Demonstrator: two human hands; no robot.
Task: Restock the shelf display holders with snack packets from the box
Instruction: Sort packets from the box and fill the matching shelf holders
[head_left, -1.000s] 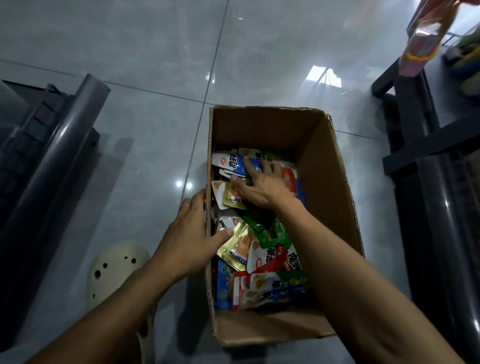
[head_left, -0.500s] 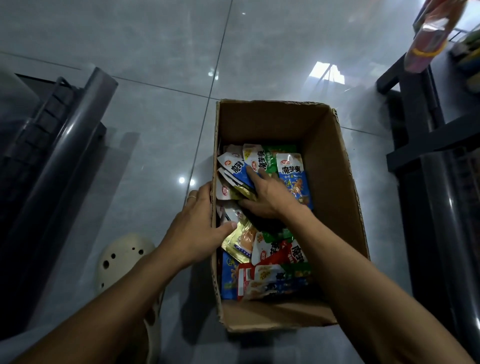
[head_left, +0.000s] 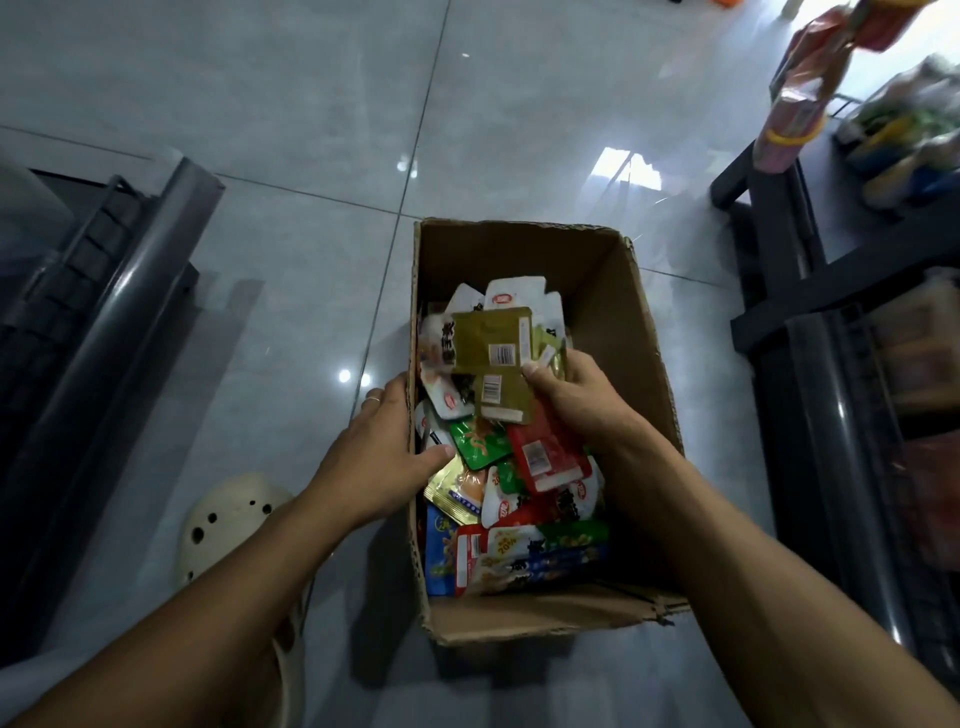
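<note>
A glossy pale grey tiled floor (head_left: 291, 124) fills most of the view, crossed by thin dark grout lines and dotted with bright reflections of overhead light, including one window-shaped glare patch (head_left: 626, 169) towards the right. Along the left edge stands a dark metal rack (head_left: 98, 291) with a slanted upright post, and a cream perforated clog (head_left: 228, 519) lies on the tiles just beside it. On the right stands a dark shelving frame (head_left: 810, 332), its goods blurred.
</note>
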